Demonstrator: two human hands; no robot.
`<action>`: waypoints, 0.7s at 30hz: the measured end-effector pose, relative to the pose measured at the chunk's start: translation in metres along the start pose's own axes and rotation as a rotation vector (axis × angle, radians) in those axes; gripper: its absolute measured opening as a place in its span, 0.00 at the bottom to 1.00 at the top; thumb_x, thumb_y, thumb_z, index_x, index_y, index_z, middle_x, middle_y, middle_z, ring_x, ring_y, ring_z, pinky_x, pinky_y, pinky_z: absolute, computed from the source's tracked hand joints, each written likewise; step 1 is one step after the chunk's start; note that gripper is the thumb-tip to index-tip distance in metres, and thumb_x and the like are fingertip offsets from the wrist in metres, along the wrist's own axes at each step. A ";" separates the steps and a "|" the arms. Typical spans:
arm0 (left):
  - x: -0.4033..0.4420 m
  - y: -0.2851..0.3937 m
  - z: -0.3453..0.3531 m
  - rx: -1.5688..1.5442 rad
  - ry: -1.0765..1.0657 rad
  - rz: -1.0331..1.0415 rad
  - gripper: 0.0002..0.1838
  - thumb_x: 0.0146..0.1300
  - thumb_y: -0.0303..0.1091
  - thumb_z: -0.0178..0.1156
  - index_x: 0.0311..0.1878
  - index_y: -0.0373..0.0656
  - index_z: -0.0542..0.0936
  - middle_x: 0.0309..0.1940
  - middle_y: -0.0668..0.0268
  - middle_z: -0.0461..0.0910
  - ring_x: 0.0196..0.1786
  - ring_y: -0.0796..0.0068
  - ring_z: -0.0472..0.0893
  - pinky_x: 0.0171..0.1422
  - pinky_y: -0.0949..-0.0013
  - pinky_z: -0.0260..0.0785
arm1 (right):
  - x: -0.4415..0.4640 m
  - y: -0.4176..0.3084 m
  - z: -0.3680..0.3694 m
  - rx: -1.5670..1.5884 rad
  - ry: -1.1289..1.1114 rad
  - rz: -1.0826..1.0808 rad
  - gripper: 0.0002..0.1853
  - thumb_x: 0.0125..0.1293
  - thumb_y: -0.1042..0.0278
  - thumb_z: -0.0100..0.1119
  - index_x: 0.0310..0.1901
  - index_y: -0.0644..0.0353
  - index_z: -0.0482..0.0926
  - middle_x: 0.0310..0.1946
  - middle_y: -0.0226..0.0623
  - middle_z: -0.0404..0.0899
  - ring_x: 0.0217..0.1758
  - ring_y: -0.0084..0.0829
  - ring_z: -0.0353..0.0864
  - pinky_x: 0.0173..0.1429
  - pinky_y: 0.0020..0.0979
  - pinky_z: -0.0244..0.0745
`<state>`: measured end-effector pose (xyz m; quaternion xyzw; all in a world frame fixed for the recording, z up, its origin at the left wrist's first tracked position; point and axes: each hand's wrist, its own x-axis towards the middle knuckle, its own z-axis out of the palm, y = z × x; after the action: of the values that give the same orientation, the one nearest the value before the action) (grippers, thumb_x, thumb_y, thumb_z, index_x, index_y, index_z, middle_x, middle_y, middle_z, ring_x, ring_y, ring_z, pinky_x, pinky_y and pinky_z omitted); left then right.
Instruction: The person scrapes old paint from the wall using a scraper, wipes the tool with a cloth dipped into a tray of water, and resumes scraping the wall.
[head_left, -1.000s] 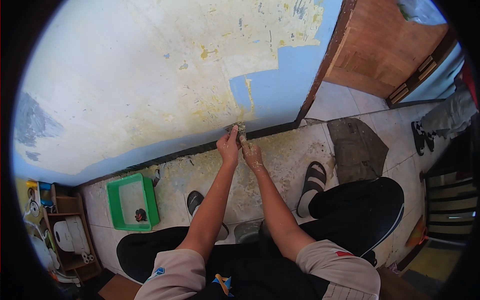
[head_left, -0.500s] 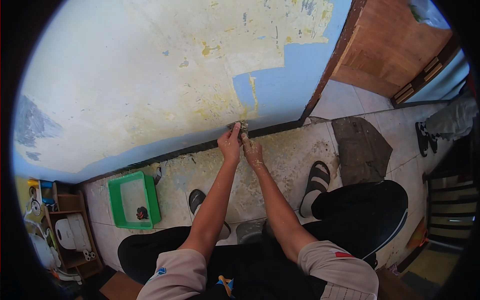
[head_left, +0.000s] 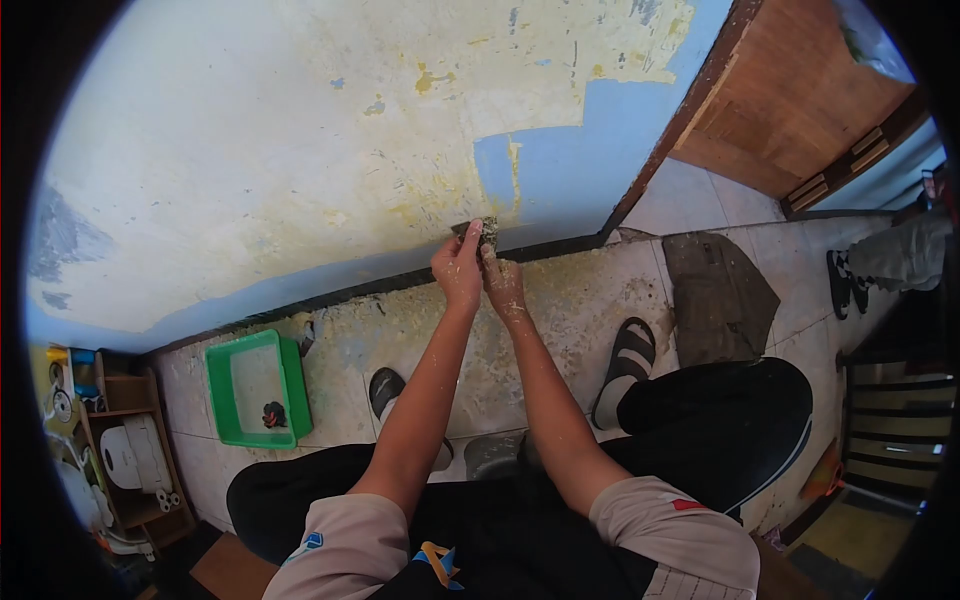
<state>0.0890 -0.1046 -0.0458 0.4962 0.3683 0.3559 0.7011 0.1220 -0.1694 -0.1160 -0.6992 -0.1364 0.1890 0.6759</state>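
Note:
Near the foot of the partly stripped wall point(head_left: 300, 170), my left hand point(head_left: 458, 266) and my right hand point(head_left: 503, 284) are close together. Both grip a small dark scraper point(head_left: 488, 232) that is covered with pale paint flakes. Its blade is at the lower wall, just below a patch of blue paint point(head_left: 545, 165). Flakes cling to the fingers of my right hand. The exact edge of the blade is too small to make out.
A green tray point(head_left: 292, 385) with a small dark object stands on the flake-strewn floor at left, beside a wooden shelf point(head_left: 135, 430). At right lie a dark cloth point(head_left: 720, 300) and a dark slatted chair point(head_left: 900, 425). Another person's legs point(head_left: 895, 258) show at the far right.
Both hands and the scraper have moved slightly up along the wall. The camera view has shifted a little.

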 end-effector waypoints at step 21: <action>0.001 -0.002 0.002 0.079 -0.041 0.037 0.16 0.66 0.41 0.71 0.29 0.41 0.81 0.20 0.77 0.72 0.20 0.88 0.67 0.23 0.77 0.62 | -0.001 0.011 -0.001 0.190 -0.070 0.221 0.32 0.70 0.33 0.57 0.22 0.57 0.74 0.16 0.24 0.67 0.19 0.19 0.63 0.24 0.28 0.54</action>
<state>0.0909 -0.1054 -0.0476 0.5373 0.3583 0.3440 0.6816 0.1205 -0.1710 -0.1265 -0.6356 -0.0635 0.2985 0.7091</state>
